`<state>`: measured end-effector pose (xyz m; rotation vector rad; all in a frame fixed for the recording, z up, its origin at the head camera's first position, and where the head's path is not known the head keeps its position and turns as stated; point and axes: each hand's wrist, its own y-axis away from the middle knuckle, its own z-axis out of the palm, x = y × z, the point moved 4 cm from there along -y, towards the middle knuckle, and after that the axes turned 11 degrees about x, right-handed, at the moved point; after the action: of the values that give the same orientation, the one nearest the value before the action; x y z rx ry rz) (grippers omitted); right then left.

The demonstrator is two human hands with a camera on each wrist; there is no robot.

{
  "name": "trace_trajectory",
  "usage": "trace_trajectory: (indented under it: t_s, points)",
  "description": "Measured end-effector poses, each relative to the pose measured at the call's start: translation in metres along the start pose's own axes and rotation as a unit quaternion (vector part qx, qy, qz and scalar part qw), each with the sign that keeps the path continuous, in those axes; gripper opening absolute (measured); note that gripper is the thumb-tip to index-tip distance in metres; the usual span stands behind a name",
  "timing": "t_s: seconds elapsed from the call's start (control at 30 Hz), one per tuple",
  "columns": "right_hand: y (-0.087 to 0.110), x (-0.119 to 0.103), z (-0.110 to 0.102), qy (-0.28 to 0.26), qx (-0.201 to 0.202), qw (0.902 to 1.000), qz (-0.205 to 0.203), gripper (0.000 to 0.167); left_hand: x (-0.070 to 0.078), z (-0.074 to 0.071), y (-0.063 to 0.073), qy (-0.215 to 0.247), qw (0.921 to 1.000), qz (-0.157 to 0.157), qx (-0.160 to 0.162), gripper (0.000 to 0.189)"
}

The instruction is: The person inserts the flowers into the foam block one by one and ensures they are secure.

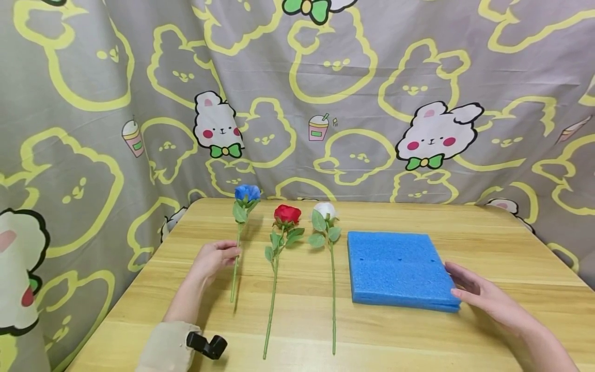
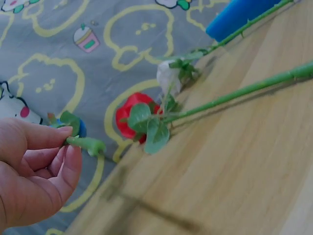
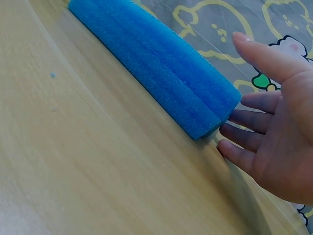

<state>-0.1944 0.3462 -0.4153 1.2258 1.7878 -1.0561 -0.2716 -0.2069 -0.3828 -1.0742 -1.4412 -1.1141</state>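
An artificial blue rose (image 1: 247, 193) is held at mid-stem between the thumb and fingers of my left hand (image 1: 214, 259). Its stem is lifted off the table, and in the left wrist view the cut end points toward the camera with the bloom mostly hidden behind. Beside it lie a red rose (image 1: 287, 214) and a white rose (image 1: 325, 211), stems toward me. At the right edge of a thick blue foam block (image 1: 395, 268) is my right hand (image 1: 492, 299), thumb spread from loosely extended fingers. The right wrist view shows those fingertips right at the block's end.
All this is on a wooden table (image 1: 400, 341). A patterned grey curtain (image 1: 353, 82) hangs behind the table and along its left side. Around the left forearm sits a black wrist mount (image 1: 206, 345). A tiny blue crumb (image 3: 53, 75) lies near the foam block.
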Motion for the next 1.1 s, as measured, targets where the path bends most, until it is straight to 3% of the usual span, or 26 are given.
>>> trace_trajectory:
  t_s: [0.17,0.4,0.93,1.1]
  points:
    - [-0.001,-0.001,0.001,0.006,-0.006,1.0000,-0.003,0.059,0.008,0.008,0.007,-0.003,0.9995,0.013,-0.029,0.043]
    - [-0.002,0.000,0.001,-0.029,-0.024,0.9989,-0.027,0.063,0.021,0.028,0.015,0.017,0.9978,0.029,-0.058,0.042]
    - [0.000,0.000,0.001,-0.007,-0.015,0.9996,-0.021,0.060,0.040,0.089,0.020,0.041,0.9909,0.057,-0.115,0.023]
    - [0.001,0.000,0.001,0.006,-0.010,0.9996,-0.025,0.059,0.044,0.107,0.024,0.040,0.9878,0.061,-0.138,0.026]
